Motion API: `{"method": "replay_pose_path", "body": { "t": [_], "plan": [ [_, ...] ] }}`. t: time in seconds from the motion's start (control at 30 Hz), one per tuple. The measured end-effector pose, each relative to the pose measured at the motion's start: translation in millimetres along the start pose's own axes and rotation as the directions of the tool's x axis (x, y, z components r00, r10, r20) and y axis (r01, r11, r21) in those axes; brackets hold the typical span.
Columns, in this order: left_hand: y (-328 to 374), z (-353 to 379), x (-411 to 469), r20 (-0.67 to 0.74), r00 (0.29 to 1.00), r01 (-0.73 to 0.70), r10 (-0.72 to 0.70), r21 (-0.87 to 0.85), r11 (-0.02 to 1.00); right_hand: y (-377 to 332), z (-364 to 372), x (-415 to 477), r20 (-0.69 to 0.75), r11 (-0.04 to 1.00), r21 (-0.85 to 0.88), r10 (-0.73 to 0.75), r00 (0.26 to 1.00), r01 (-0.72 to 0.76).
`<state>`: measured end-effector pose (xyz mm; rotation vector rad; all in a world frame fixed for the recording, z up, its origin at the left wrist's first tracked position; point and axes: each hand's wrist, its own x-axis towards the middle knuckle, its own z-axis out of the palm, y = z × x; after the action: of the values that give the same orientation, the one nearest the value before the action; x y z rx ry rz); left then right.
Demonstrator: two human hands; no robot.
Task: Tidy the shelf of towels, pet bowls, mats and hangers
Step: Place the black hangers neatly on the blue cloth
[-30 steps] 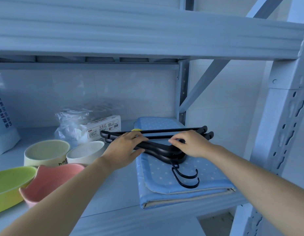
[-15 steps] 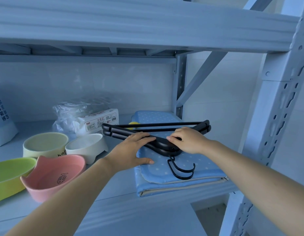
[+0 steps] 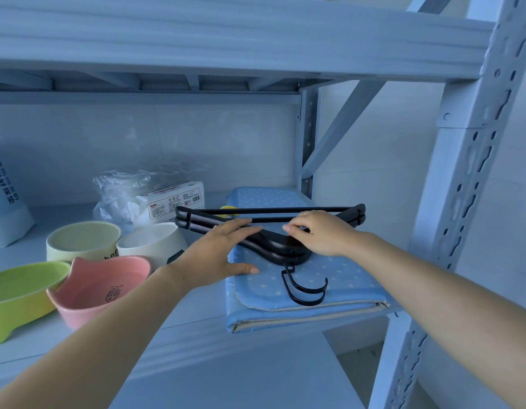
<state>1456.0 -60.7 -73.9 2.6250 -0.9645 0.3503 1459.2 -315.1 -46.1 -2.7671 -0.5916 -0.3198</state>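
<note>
A stack of flat black plastic hangers [image 3: 273,246] lies on a folded blue mat with white dots [image 3: 344,284], right under both hands. The left hand [image 3: 223,252] has its fingers straight and flat on the left arm of the stack, and its thumb is down on the mat. The right hand [image 3: 320,234] sits on the right arm of the stack with bent fingers. I cannot tell if it grips the hangers or just rests on top. The hands are close together, and the thick middle of the hangers shows between them. The step looks like lining up the hangers so they make one neat pile. To do it well, I think both hands should press gently. They should slide the hangers until the ends match and the thin black hooks [image 3: 285,278], just in front of the hands, point the same way. A soft push is best, so the mat below does not wrinkle or slip off the front of the pale metal shelf [image 3: 196,317]. The pink bowl with cat ears [image 3: 102,290] and the round white bowl [image 3: 149,243] stand just left of the left hand, so that arm should move slowly and not bump them. A white pack in clear plastic wrap [image 3: 173,199] lies past the left hand, near the far tips of the hangers, so the stack should not be pushed back into it.
</note>
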Motion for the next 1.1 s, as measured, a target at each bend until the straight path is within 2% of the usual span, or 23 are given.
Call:
{"method": "replay_pose_path", "body": {
  "t": [0.13,0.27,0.43,0.6,0.8,0.9,1.1],
  "plan": [
    [-4,-5,-5,-0.025,1.000,0.015,-0.014,0.030,0.999,-7,-4,6,-0.053,0.998,0.057,-0.028,0.998,0.031],
    [-11,-22,-10,-0.126,0.992,0.033,-0.023,0.076,0.997,-24,-3,20,-0.064,0.997,0.046,-0.054,0.996,0.057],
    [-30,-42,-17,-0.209,0.974,0.120,-0.090,0.137,0.983,-43,-1,40,-0.067,0.989,0.104,-0.101,0.993,0.108],
    [-61,-55,-23,-0.185,0.969,0.197,-0.165,0.174,0.965,-62,10,67,0.011,0.997,0.032,-0.069,0.998,0.069],
    [-63,-45,-17,-0.055,0.997,0.069,-0.061,0.168,0.983,-68,24,77,0.117,0.998,-0.058,-0.028,0.993,0.034],
    [-54,-33,-11,-0.070,0.997,-0.026,0.038,0.169,0.985,-69,23,79,0.119,0.997,-0.053,-0.044,0.992,0.051],
    [-50,-21,-16,-0.085,0.989,-0.098,0.117,0.201,0.975,-56,17,72,0.137,0.999,0.024,-0.043,0.990,0.040]
  ]
}}
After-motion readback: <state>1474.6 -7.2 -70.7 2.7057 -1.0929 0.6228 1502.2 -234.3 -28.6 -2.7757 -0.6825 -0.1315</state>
